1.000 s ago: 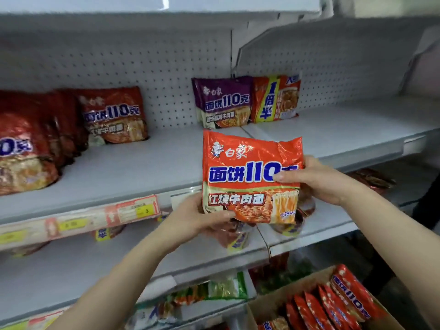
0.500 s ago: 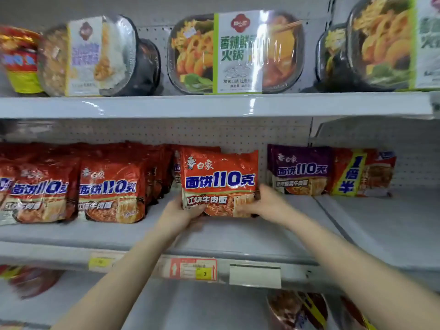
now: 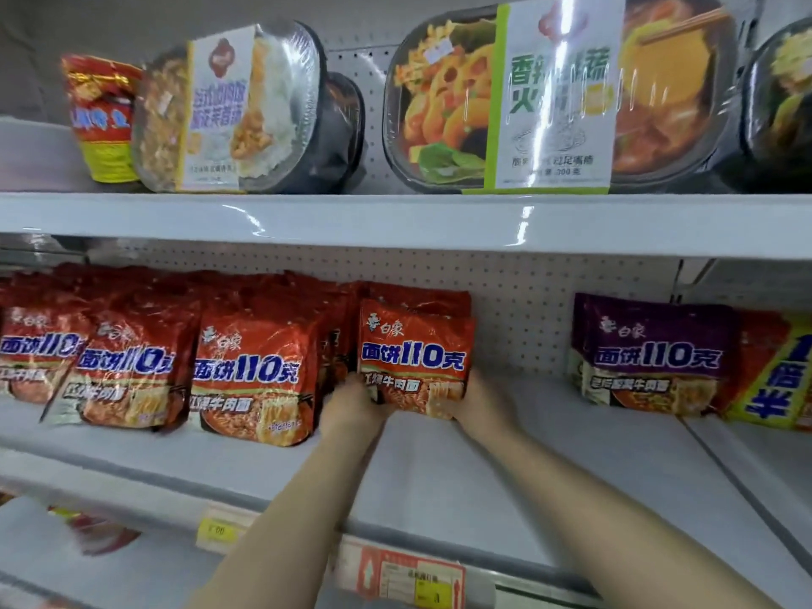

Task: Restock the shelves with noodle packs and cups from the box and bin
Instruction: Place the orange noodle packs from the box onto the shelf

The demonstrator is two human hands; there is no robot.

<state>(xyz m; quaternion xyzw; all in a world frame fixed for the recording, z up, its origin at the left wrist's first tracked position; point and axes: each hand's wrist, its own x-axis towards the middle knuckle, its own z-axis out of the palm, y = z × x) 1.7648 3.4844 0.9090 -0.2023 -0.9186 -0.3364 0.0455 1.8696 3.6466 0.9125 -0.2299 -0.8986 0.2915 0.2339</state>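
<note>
Since half a second ago the red noodle pack [image 3: 415, 360] has gone deeper onto the middle shelf [image 3: 439, 468] and now stands upright near the pegboard back, its base on the shelf, at the right end of the row of red packs [image 3: 252, 371]; the view has closed in and tilted up a little. Left hand [image 3: 353, 408] grips the pack's lower left corner, fingers curled round the edge; right hand [image 3: 476, 400] grips the lower right corner the same way. Both forearms reach in over the shelf's front edge. One more red pack shows directly behind the held one. Count on this shelf: three red packs facing front to the left, with more stacked behind them, number not readable; one purple pack [image 3: 654, 353] well apart toward the right end, and one red-and-yellow pack [image 3: 773, 380] just beside it, cut by the frame. Upper shelf [image 3: 395, 222]: one red-and-yellow cup [image 3: 103, 120] at the left, three black meal trays [image 3: 558, 94] facing front plus one tucked behind. Front edge below carries one yellow price tag [image 3: 217, 530] and one red-bordered label [image 3: 408, 580].
</note>
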